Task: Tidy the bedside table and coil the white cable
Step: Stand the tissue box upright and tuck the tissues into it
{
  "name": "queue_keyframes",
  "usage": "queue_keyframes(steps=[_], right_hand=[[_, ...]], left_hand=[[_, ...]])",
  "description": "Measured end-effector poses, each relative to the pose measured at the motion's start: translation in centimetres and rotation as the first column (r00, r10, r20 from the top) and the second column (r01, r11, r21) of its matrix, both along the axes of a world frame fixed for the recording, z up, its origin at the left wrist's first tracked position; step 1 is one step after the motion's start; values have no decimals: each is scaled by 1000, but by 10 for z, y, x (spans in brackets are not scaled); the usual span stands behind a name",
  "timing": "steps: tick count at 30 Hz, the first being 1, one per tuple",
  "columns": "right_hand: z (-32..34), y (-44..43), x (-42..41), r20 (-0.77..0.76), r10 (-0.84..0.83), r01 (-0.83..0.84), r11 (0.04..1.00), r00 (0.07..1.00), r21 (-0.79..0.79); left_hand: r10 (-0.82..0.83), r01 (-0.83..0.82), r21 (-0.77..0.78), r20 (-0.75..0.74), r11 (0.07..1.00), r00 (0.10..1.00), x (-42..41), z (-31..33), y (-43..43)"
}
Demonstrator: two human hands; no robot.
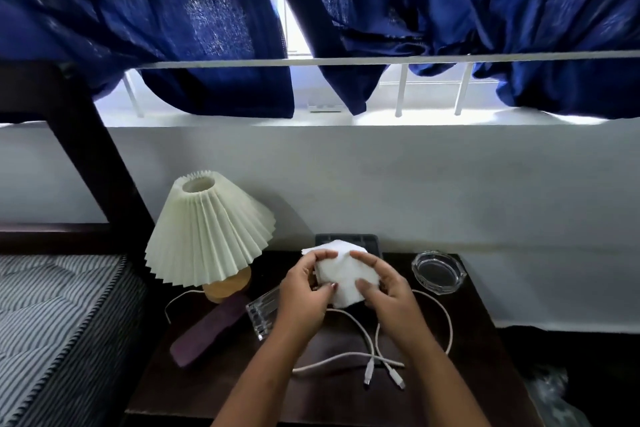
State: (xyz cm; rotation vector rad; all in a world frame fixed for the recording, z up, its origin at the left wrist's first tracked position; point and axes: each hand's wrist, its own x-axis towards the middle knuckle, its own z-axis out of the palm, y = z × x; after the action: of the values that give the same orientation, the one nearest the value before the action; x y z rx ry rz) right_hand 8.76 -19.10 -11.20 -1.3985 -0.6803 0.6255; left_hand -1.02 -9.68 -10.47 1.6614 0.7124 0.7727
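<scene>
- Both hands hold a white tissue stack above the dark worktop: left hand closed on its left edge, right hand on its right.
- The white cable lies uncoiled below them, looping right, both plug ends pointing toward the near edge.
- A glass ashtray sits to the right and a pleated lamp to the left.

Blue curtains over bright barred window, white wall, striped mattress
</scene>
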Motion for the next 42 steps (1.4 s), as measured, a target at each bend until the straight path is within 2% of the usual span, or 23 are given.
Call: queue_keyframes(steps=[2,5,7,10,13,15,20,24,28,31,35,37,40,42], right_hand=[[4,5,14,-54,1,3,998,999,70],[4,23,45,54,-24,21,998,998,60],[6,36,65,94,45,-50,997,995,53],[2,61,87,243,71,-69,997,967,-18],[-5,79,99,496,-53,94,994,867,-57],[-10,88,106,589,-93,167,983,803,-73],[-26,99,111,695,87,68,979,714,-193],[-33,99,119,739,100,92,972,666,-214],[-42,95,123,818,94,163,961,567,-223],[-43,94,125,830,24,179,973,557,-149],[-38,98,130,891,-57,251,966,451,-66],[-37,100,129,891,6,244,961,454,-131],[-42,99,126,844,150,189,940,515,-282],[-45,97,125,811,165,180,932,562,-314]], left_hand=[[-17,16,91,2,996,1000,11,0,7],[-102,100,149,1,984,995,32,-5,28],[-139,143,219,-36,965,990,44,-10,41],[-123,159,323,-128,933,984,66,-22,60],[-92,156,394,-176,906,980,85,-23,75],[-102,186,435,-208,881,973,94,-19,89],[-131,304,481,-359,823,924,101,-15,120],[-203,358,416,-371,836,906,100,-28,114],[-171,317,429,-344,846,923,99,-39,107],[-155,314,456,-352,833,923,101,-39,109],[-145,345,474,-408,810,901,101,-39,116],[-136,336,457,-416,824,899,99,-42,119],[-131,328,435,-423,839,897,99,-45,120],[-108,318,448,-434,835,894,99,-45,119]])
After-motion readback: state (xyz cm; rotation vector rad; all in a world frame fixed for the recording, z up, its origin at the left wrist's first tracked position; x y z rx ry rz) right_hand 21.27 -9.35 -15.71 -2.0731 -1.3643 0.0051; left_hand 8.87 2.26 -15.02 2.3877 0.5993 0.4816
